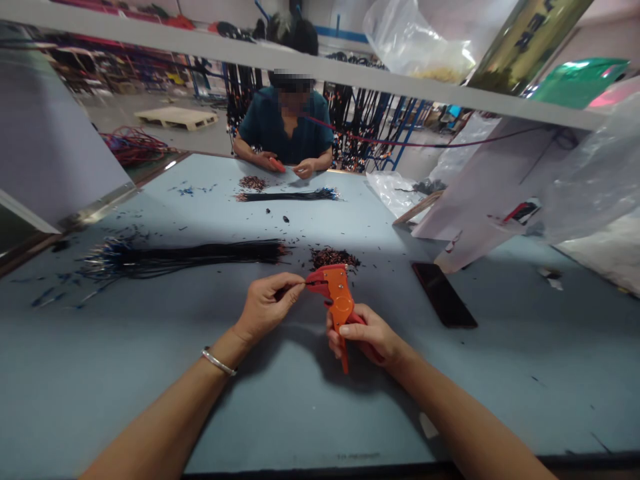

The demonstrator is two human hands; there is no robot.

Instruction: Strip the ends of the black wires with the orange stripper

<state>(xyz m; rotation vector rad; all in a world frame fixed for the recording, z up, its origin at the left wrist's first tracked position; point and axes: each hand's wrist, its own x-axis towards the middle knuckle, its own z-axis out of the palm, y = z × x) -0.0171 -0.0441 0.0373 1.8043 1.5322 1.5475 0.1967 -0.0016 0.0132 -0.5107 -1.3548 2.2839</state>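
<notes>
My right hand (367,337) is wrapped round the handles of an orange and red wire stripper (341,300), held upright over the blue-grey table. Its red jaws point left, toward my left hand (273,303), whose thumb and index finger pinch a thin dark wire (306,283) at the jaw opening. Most of that wire is hidden by my fingers. Beyond my left hand lies a long bundle of black wires (200,256), with blue and silvery ends at the left. A pile of dark and copper-coloured scraps (334,259) sits just behind the stripper's head.
A black phone (444,295) lies to the right. Across the table (150,400), a person (287,127) holds a red tool, near another wire bundle (290,195) and scrap pile (253,183). A white shelf beam (320,67) crosses above. Plastic bags hang at the right.
</notes>
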